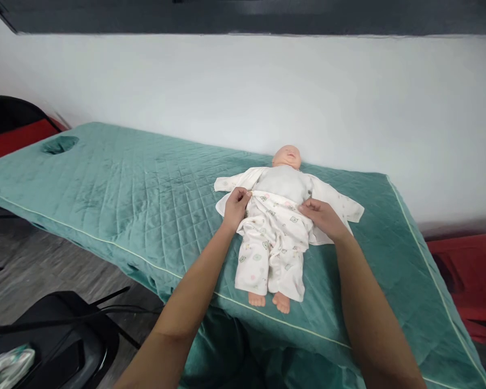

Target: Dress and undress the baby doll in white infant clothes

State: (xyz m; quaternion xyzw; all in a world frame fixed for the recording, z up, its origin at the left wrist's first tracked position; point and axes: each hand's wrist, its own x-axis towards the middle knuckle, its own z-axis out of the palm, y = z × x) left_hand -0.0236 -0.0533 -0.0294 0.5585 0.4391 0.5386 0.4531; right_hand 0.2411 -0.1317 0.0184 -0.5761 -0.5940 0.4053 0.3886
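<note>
A baby doll [287, 157] lies on its back on a green quilted table [146, 194], head toward the wall and bare feet toward me. It wears white patterned trousers [269, 251], and an open white jacket [340, 202] is spread under its grey torso. My left hand [235, 207] is closed on the trousers' waistband at the doll's side. My right hand [322, 215] grips the waistband at the other side, fingers curled on the cloth.
The table runs along a white wall [243, 92] and has a face hole [60, 144] at its far left end. A black chair [52, 340] stands low at the left with a pale cloth [8, 367] on it. Red furniture [470, 281] sits at the right.
</note>
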